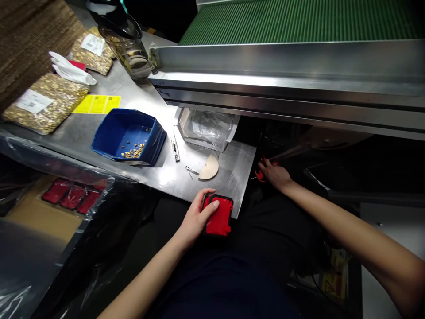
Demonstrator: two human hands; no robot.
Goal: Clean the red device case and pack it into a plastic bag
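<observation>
My left hand [198, 217] is closed around a flat red and black plastic case [219, 218], thumb on its red face, just off the table's front edge. To the right, my right hand [275, 173] reaches into the dark space below the conveyor. Its fingers are closed on a small orange-red part [260, 176], whose full shape is hidden. On the metal table [232, 166] nearest the case lie a pale half-round disc [210, 168] and a small metal pin-like piece [191, 170].
A blue bin [129, 133] holds small brass pieces. Beside it are a utility knife [175, 148] and a clear-bag-lined tray [209, 126]. The green conveyor [299, 22] has a metal rail. Bags of brass parts [49, 99] lie left; a plastic-lined box [36, 217] holds red cases.
</observation>
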